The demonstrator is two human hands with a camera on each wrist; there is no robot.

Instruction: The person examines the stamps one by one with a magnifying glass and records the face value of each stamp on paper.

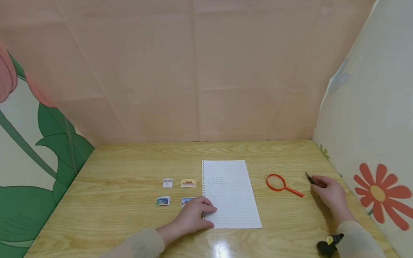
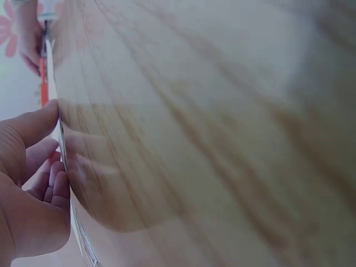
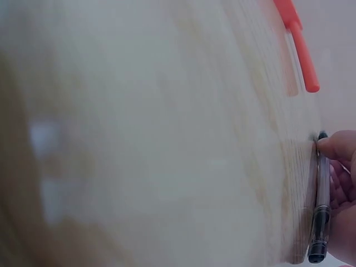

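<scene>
My left hand (image 1: pixel 193 216) rests on the lower left corner of a lined sheet of paper (image 1: pixel 236 200), which has handwriting near its top. In the left wrist view, the thumb and fingertips of that hand (image 2: pixel 36 183) touch down at the surface, a small space between them. Over at the right, my right hand (image 1: pixel 330 193) holds a pen (image 1: pixel 310 178) between thumb and fingers, low by the table. The right wrist view shows the pen (image 3: pixel 321 222) as clear and black, with the thumb of the hand (image 3: pixel 342 161) against one end.
A red magnifying glass (image 1: pixel 294 191) lies between the paper and my right hand. Left of the paper are small stamp-like pictures, including a yellowish one (image 1: pixel 188 183) and a blue-green one (image 1: pixel 163 200). Walls border the wooden table (image 1: pixel 118 202) at the back and right.
</scene>
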